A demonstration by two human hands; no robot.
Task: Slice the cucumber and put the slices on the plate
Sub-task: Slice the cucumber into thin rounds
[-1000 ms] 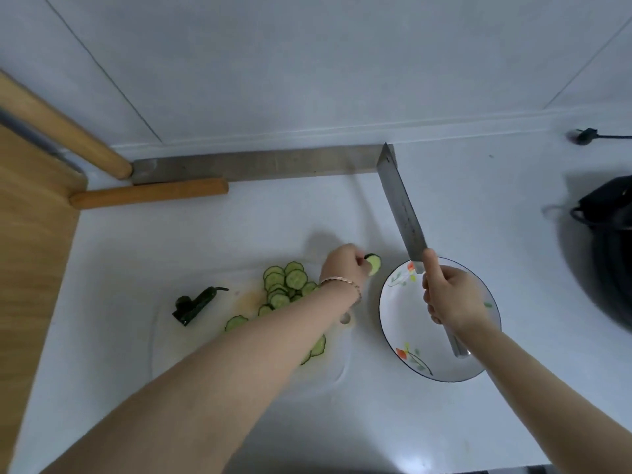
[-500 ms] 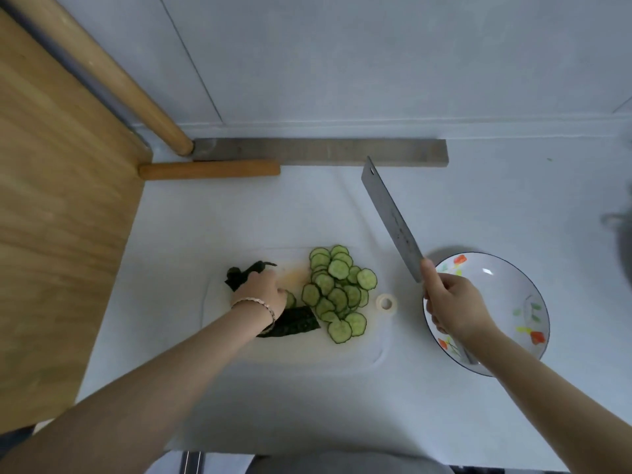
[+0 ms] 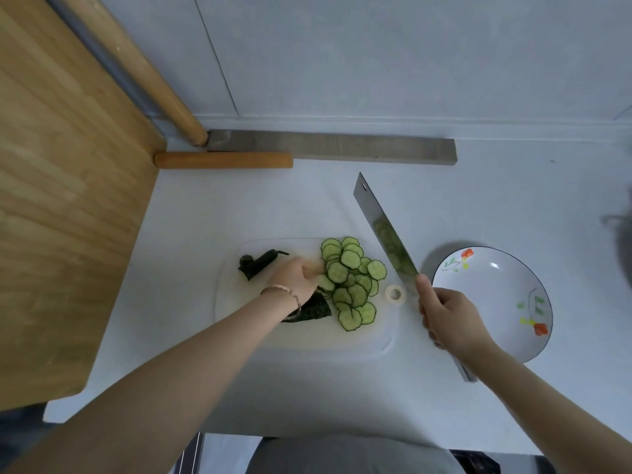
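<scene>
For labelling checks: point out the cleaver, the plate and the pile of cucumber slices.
cleaver (image 3: pixel 383 230): head view, middle of the blade.
plate (image 3: pixel 492 302): head view, bare white centre.
cucumber slices (image 3: pixel 349 260): head view, one slice on top of the pile.

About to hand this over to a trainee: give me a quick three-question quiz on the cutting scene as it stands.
1. True or false: some round green cucumber slices already lie on the white flower-patterned plate.
2. The right hand holds the steel cleaver. Where is its blade? A) inside the plate B) just right of the slice pile C) on a wooden shelf
3. Fill in: the small white tape roll sits at the ____ end of the translucent white cutting board.
Key: 1 false; 2 B; 3 right.
</scene>
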